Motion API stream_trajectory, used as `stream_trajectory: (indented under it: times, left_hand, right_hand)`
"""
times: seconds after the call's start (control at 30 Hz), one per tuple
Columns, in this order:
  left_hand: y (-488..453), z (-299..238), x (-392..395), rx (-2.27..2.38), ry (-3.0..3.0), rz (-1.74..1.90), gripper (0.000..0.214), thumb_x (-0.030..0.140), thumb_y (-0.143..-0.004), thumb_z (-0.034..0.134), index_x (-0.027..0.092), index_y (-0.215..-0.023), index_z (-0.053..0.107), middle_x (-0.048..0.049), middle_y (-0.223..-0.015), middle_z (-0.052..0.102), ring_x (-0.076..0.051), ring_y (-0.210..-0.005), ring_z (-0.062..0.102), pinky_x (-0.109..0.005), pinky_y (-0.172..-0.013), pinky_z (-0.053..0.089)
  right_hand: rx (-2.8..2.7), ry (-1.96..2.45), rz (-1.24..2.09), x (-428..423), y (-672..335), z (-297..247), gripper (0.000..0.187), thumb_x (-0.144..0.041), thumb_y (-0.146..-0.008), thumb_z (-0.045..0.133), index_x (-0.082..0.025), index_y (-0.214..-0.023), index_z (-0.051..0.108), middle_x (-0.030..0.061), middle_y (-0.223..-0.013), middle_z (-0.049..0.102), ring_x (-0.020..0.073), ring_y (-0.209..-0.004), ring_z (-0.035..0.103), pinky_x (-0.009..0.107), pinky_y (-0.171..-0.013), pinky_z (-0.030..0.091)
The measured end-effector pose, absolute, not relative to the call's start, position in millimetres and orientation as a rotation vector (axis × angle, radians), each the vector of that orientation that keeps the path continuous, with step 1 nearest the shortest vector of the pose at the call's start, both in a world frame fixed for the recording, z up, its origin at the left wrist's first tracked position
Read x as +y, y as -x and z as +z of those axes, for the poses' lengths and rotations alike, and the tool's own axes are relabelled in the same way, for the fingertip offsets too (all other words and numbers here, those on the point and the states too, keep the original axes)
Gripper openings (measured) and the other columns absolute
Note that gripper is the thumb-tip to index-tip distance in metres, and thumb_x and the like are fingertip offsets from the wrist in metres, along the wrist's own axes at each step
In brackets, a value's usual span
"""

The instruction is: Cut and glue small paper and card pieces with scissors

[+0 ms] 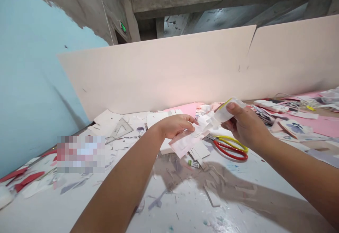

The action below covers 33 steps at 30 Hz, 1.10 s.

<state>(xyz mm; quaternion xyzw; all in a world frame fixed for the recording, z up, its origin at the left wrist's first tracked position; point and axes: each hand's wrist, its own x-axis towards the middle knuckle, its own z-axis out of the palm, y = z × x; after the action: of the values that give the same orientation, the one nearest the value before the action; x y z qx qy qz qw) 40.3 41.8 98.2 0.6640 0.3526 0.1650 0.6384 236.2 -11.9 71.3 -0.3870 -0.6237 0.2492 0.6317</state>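
Note:
In my right hand (242, 121) is a whitish, half-clear squeeze bottle (225, 112) with a yellow stripe, tilted so its narrower end points down and left. My thumb lies on top of it. My left hand (181, 125) has its fingers closed on a pale pink-white paper piece (184, 144). The bottle's lower end is close to this paper; whether they touch I cannot tell. Scissors with one red and one yellow handle (231, 151) lie just below my right hand. Under the paper are white card pieces (200, 151) and a small green-and-white eraser-like block (194, 163).
Paper scraps (159, 201) litter the white table (190, 215). A clear set square (121, 130) lies at the back left, red paper pieces (29, 180) at the far left. To the right are a white power strip (270, 105) with cables and pink sheets (324, 125). A pale panel (169, 74) stands behind.

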Motion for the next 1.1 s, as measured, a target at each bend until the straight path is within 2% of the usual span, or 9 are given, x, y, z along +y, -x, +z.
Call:
stream_trajectory:
  times: [0.23,0.63,1.1]
  left_hand:
    - [-38,99,41,0.768,-1.506,0.33,0.028,0.011,-0.061,0.058,0.02,-0.087,0.053,0.0009,-0.079,0.058,-0.014,-0.071,0.058,-0.029,-0.065,0.045]
    - [-38,99,42,0.764,-1.547,0.322,0.028,0.011,-0.063,0.057,0.02,-0.089,0.053,0.0005,-0.076,0.056,-0.014,-0.071,0.057,-0.028,-0.064,0.045]
    - [-39,97,45,0.746,-1.532,0.319,0.03,0.011,-0.06,0.058,0.019,-0.089,0.053,0.0014,-0.07,0.056,-0.014,-0.066,0.057,-0.027,-0.061,0.044]
  right_hand:
    - [-1.475,0.784,0.735,-12,-239,68,0.041,-0.049,-0.085,0.042,-0.019,-0.057,0.044,-0.0057,-0.04,0.031,0.0077,-0.041,0.023,0.028,-0.045,0.016]
    - [-1.391,0.741,0.823,-18,-232,77,0.048,-0.048,-0.083,0.047,-0.018,-0.048,0.036,-0.0053,-0.037,0.029,0.0066,-0.039,0.023,0.027,-0.045,0.015]
    - [-1.384,0.737,0.876,-19,-233,79,0.044,-0.049,-0.08,0.05,-0.021,-0.049,0.041,-0.0046,-0.036,0.03,0.0096,-0.039,0.022,0.029,-0.045,0.013]
